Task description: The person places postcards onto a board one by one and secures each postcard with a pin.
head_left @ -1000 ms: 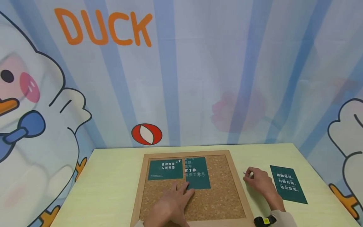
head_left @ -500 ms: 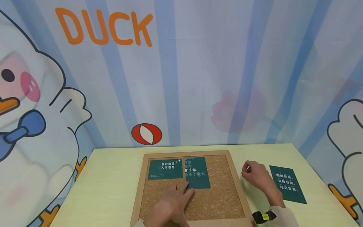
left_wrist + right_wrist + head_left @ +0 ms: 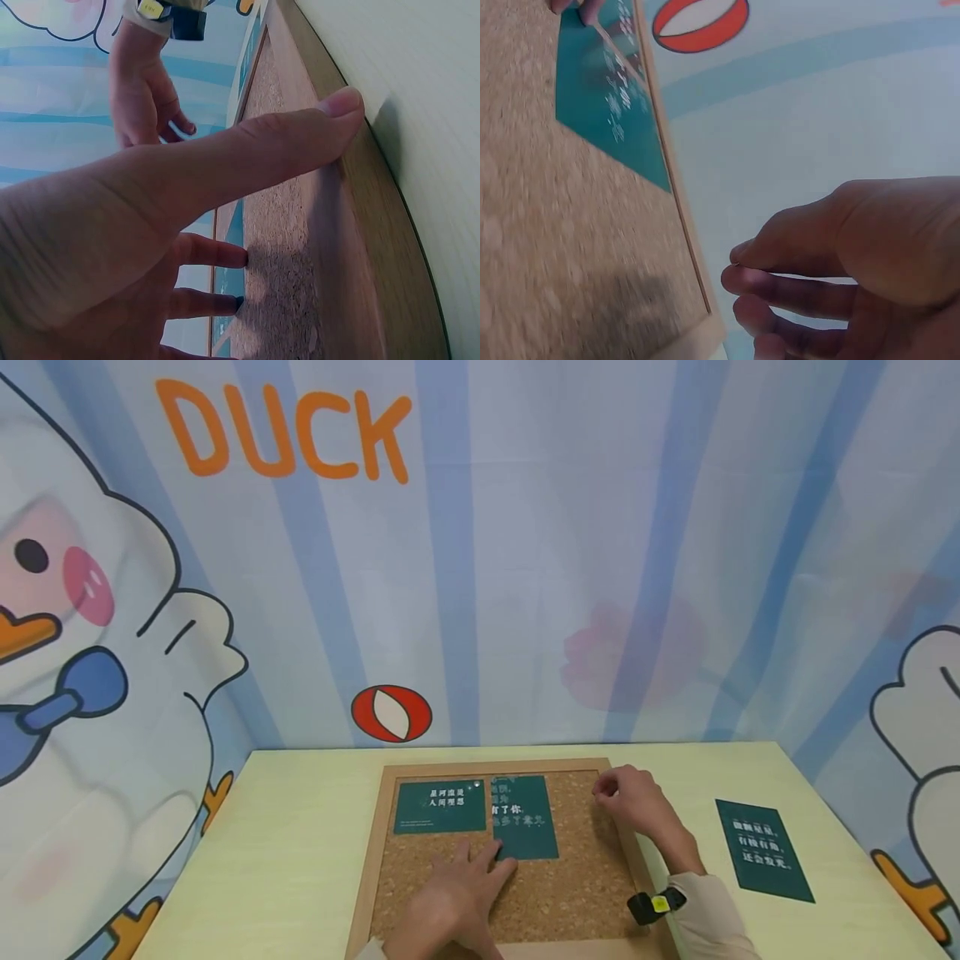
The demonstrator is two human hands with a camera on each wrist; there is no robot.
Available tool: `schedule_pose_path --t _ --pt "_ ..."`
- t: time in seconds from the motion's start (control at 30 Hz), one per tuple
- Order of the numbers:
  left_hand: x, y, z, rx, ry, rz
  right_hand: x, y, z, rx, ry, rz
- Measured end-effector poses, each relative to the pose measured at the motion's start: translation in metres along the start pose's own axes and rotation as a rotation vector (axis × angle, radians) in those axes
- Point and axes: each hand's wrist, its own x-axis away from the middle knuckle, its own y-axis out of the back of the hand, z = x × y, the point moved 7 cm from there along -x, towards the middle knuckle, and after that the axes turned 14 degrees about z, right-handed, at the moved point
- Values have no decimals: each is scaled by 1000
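A wood-framed cork board (image 3: 573, 897) lies on the table with two dark green cards on it. The left card (image 3: 420, 808) has a small shiny thumbtack (image 3: 476, 784) at its upper right corner. Against its right side stands an upright card (image 3: 528, 839) with white printed characters. My left hand (image 3: 457, 893) rests spread on the board, fingertips at this card's lower left corner. In the left wrist view its thumb (image 3: 300, 135) lies across the wooden frame. My right hand (image 3: 637, 802), over the board's right edge, pinches a tiny thumbtack, mostly hidden between thumb and forefinger (image 3: 746, 279).
A third green card (image 3: 765, 852) lies on the pale table (image 3: 300, 860) right of the board. Behind the table hangs a blue striped curtain (image 3: 510, 568) with cartoon ducks. The right wrist wears a black band (image 3: 656, 906).
My right hand has moved left and a little away from me, from the table beside the board to over its right frame. The left hand has stayed in place.
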Motion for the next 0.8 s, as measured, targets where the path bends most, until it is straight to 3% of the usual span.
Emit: schedule_pose_path --t 0.27,0.5,0.67,0.8 --pt "0 0 0 -1 25 33 -25 -13 23 3 76 21" --pt "-10 -6 5 -11 4 22 -49 -23 35 5 130 0" --pt "-19 -13 8 -7 -8 13 -60 -31 31 -55 93 20" --pt "-14 -8 4 -25 14 12 -66 -36 31 -36 74 18"
